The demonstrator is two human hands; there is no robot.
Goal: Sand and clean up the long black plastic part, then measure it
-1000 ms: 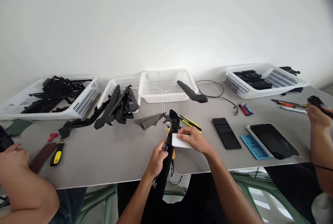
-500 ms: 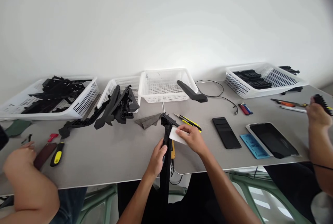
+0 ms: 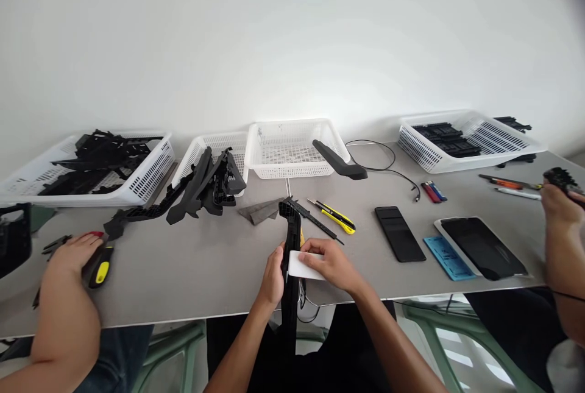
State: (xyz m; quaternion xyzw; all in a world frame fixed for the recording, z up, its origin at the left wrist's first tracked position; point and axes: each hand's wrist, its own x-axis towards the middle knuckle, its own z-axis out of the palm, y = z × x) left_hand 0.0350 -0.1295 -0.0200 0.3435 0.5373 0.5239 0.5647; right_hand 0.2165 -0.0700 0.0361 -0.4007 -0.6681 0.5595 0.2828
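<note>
My left hand is closed round a long black plastic trim piece, which stands upright over the table's front edge with its bent end at the top. In my right hand is a flat white card-like piece, pinched between thumb and fingers. The white piece's left edge meets the side of the black trim piece. Behind my right hand lie a black caliper and a yellow-black utility knife. A yellow-handled tool is mostly hidden behind the trim piece and my hand.
White baskets line the wall, some with black plastic parts. A grey cloth lies ahead, a phone to the right. A co-worker's hand is at the left, another person's hand at the far right.
My right hand has moved the white piece down along the black trim piece, uncovering the caliper. The left co-worker's hand has moved right, onto the red object.
</note>
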